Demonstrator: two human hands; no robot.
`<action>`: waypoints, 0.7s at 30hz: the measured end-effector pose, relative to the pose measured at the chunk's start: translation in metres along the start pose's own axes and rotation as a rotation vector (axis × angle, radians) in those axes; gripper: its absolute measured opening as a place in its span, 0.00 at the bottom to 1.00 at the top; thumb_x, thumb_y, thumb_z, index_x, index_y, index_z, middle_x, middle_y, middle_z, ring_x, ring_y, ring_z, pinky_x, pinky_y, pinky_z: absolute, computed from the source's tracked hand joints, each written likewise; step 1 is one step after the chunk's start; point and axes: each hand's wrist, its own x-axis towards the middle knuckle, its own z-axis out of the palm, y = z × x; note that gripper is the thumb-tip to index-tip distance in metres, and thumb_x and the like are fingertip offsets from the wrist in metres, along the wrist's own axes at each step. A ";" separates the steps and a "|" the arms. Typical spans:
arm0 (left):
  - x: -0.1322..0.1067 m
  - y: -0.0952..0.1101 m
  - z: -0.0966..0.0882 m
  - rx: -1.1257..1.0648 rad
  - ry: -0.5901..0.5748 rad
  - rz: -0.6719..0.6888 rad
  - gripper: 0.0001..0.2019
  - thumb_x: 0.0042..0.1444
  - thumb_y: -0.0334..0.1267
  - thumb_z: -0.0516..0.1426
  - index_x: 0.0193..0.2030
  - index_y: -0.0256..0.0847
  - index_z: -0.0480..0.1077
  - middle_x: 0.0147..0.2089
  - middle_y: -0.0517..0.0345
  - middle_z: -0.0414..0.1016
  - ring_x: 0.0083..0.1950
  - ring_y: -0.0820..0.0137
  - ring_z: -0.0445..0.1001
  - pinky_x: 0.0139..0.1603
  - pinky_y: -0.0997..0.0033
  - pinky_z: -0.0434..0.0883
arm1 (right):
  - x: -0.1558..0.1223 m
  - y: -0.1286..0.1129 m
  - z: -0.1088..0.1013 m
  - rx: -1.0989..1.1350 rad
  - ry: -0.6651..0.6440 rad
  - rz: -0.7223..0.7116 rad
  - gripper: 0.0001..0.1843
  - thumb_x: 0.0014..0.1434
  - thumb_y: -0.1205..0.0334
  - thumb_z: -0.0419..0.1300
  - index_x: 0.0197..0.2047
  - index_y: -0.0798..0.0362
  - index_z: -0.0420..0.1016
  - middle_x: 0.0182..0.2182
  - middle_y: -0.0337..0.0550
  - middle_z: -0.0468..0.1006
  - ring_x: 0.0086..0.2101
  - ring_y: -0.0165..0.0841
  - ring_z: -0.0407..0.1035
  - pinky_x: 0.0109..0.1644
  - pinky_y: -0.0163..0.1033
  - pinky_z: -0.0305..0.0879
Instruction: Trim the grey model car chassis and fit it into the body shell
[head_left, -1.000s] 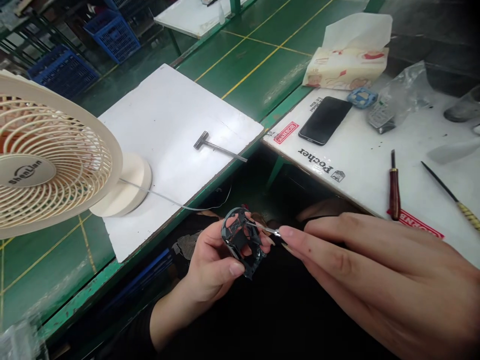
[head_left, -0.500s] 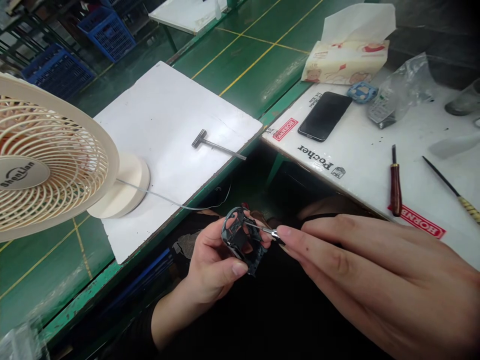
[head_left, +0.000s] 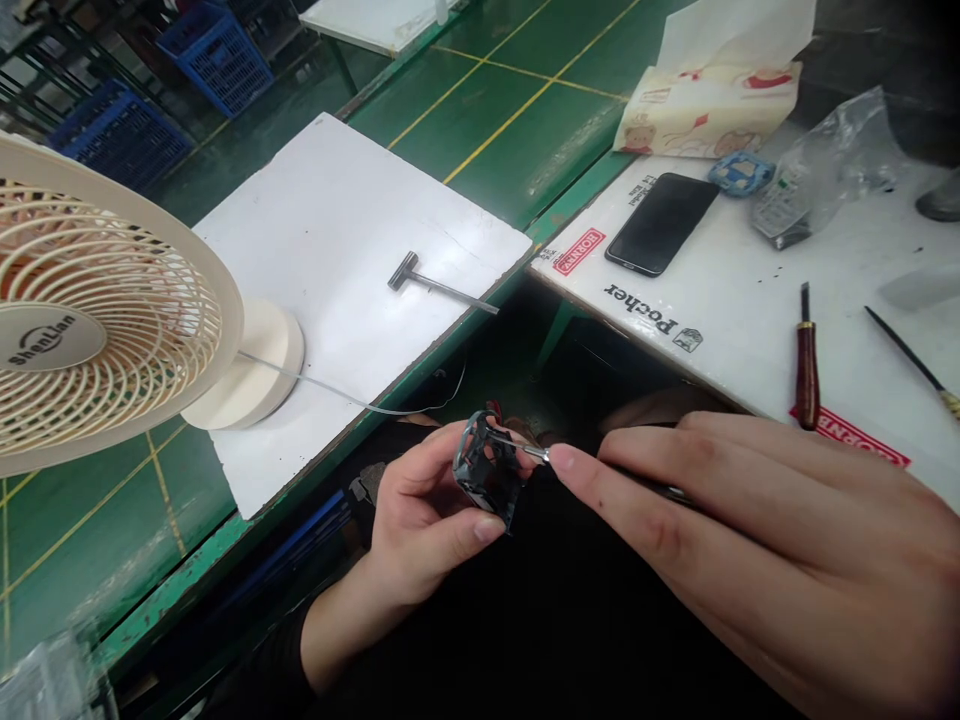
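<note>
My left hand is closed around a small dark plastic frame part with openings and a curved rim, thumb along its lower edge. My right hand pinches a slim knife-like tool with a thin metal tip, a silver collar and a dark handle. That tip reaches the upper opening of the part; whether it touches cannot be made out. The right fingers hide most of the handle. Both hands are over my dark-clothed lap, in front of the gap between two tables.
A cream fan stands at left by a white board bearing a T-shaped metal tool. On the right table lie a phone, a wooden-handled chisel, a pointed tool, a plastic bag and a tissue pack.
The view has shifted slightly. The dark part is turned a little in my left hand, and the tool's tip has moved slightly at its opening. Both hands keep their holds.
</note>
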 end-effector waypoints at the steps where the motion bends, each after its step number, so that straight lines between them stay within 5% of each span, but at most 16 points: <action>1: 0.000 0.003 -0.003 0.086 -0.005 0.029 0.22 0.68 0.41 0.79 0.67 0.46 0.90 0.64 0.44 0.91 0.62 0.49 0.92 0.69 0.50 0.87 | 0.002 0.002 -0.001 -0.019 -0.008 -0.030 0.33 0.74 0.70 0.63 0.79 0.54 0.82 0.62 0.49 0.93 0.55 0.50 0.89 0.62 0.56 0.89; 5: 0.000 0.017 -0.012 0.391 -0.025 0.153 0.24 0.66 0.37 0.79 0.68 0.44 0.90 0.72 0.40 0.87 0.67 0.47 0.89 0.72 0.50 0.86 | 0.010 0.006 -0.004 -0.024 -0.016 -0.111 0.31 0.75 0.66 0.65 0.78 0.54 0.82 0.56 0.48 0.95 0.50 0.48 0.89 0.57 0.53 0.90; 10: -0.003 0.022 -0.015 0.520 -0.062 0.237 0.28 0.72 0.41 0.76 0.77 0.50 0.85 0.70 0.44 0.91 0.71 0.48 0.86 0.77 0.47 0.82 | 0.009 0.000 -0.001 -0.098 0.008 -0.024 0.29 0.78 0.63 0.63 0.79 0.45 0.82 0.52 0.44 0.95 0.48 0.49 0.88 0.54 0.56 0.90; 15: -0.006 0.024 -0.016 0.592 -0.094 0.240 0.31 0.72 0.39 0.76 0.80 0.50 0.83 0.72 0.44 0.90 0.70 0.48 0.87 0.75 0.48 0.83 | 0.012 0.011 0.000 0.054 -0.049 -0.124 0.31 0.79 0.62 0.59 0.80 0.53 0.79 0.48 0.47 0.95 0.43 0.48 0.88 0.43 0.52 0.87; 21: -0.007 0.028 -0.016 0.625 -0.076 0.221 0.32 0.71 0.38 0.76 0.80 0.49 0.83 0.73 0.41 0.89 0.70 0.44 0.88 0.73 0.45 0.85 | 0.016 0.014 0.009 0.298 -0.118 0.084 0.23 0.85 0.65 0.59 0.76 0.48 0.83 0.46 0.41 0.93 0.40 0.38 0.88 0.45 0.42 0.86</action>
